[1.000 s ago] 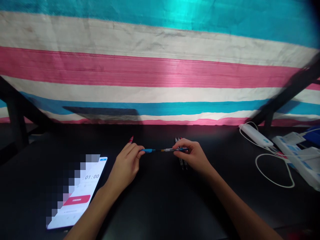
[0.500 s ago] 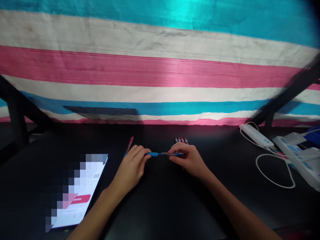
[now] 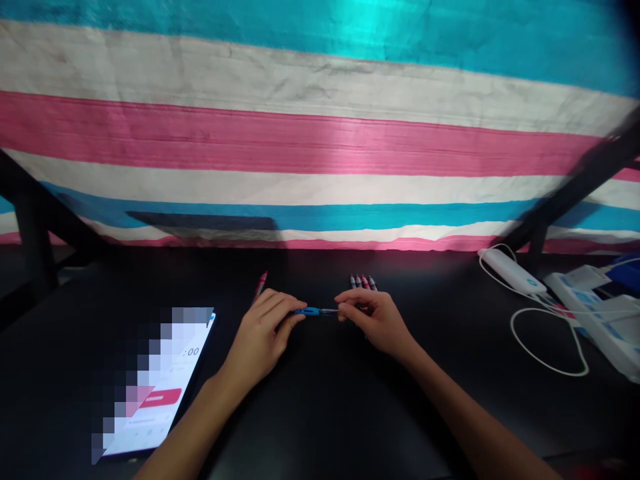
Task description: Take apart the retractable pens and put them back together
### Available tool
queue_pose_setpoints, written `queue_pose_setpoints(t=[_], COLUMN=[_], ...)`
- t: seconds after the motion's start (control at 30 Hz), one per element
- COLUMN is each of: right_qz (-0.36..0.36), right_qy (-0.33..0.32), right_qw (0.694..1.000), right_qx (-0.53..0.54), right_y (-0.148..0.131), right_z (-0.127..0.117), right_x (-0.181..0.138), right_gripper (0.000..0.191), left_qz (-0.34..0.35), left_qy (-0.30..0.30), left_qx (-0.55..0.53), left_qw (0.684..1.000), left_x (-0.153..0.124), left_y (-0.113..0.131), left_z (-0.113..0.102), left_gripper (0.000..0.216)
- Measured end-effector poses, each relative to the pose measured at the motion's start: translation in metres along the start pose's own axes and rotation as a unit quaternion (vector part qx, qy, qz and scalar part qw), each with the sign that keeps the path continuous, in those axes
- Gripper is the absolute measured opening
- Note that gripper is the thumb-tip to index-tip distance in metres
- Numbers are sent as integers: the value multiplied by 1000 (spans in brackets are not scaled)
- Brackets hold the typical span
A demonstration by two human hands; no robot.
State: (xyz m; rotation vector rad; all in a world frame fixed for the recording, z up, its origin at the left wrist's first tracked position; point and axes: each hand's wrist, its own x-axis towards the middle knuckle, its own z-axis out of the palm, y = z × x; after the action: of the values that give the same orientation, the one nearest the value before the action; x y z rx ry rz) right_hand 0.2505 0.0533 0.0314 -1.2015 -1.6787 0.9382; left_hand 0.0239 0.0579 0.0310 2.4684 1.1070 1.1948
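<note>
Between my two hands lies a blue pen [image 3: 311, 311], held level just above the black table. My left hand [image 3: 267, 327] pinches its blue end between thumb and fingertips. A thin, pale see-through length of it runs right to my right hand [image 3: 373, 313], whose thumb and forefinger are closed at that end. My right fingers hide whatever lies beyond. Just behind my right hand is a row of several pens [image 3: 363, 281], dark and red, partly covered by it. A red pen [image 3: 261, 283] sticks out behind my left hand.
A lit tablet or phone [image 3: 163, 400], partly pixelated, lies left of my left forearm. At the right are a white power bank [image 3: 515, 270], a looped white cable [image 3: 513, 327] and a white power strip [image 3: 595, 320]. A striped sheet [image 3: 320, 147] hangs behind the black table [image 3: 320, 400].
My right fingers have shifted slightly and now close round the end of the thin part. The blue length that showed in my right hand is out of sight. My left hand has barely moved.
</note>
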Motion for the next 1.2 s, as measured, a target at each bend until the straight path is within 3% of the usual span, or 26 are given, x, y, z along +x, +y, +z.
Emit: queue_pose_setpoints(t=[0.33, 0.47, 0.57, 0.67, 0.73, 1.0, 1.07, 1.2], right_qz=[-18, -13, -43, -67, -76, -129, -137, -137], right_qy=[-61, -84, -66, -53, -57, -13, -22, -34], right_qw=[997, 991, 993, 992, 988, 980, 979, 980], right_qx=[-52, -99, -90, -94, -120, -152, -150, -138], right_y=[-4, -6, -6, -6, -6, -7, -7, -8], right_z=[-5, -3, -2, -2, -2, -5, -5, -5], right_x=[-2, -3, -3, -3, -3, -2, -2, -2], right_gripper=[15, 37, 17, 18, 8, 19, 10, 10], left_qz=[-2, -1, -1, 0, 2, 3, 3, 6], left_qy=[17, 14, 21, 18, 16, 18, 15, 15], left_qx=[-20, -29, -28, -30, -34, -42, -41, -38], left_qw=[1000, 999, 999, 999, 999, 999, 999, 999], left_x=[-2, -2, -1, 1, 1, 0, 0, 0], left_y=[0, 1, 1, 2, 4, 4, 4, 4], left_z=[4, 4, 4, 3, 2, 2, 3, 2], left_gripper=[12, 13, 13, 13, 13, 14, 14, 14])
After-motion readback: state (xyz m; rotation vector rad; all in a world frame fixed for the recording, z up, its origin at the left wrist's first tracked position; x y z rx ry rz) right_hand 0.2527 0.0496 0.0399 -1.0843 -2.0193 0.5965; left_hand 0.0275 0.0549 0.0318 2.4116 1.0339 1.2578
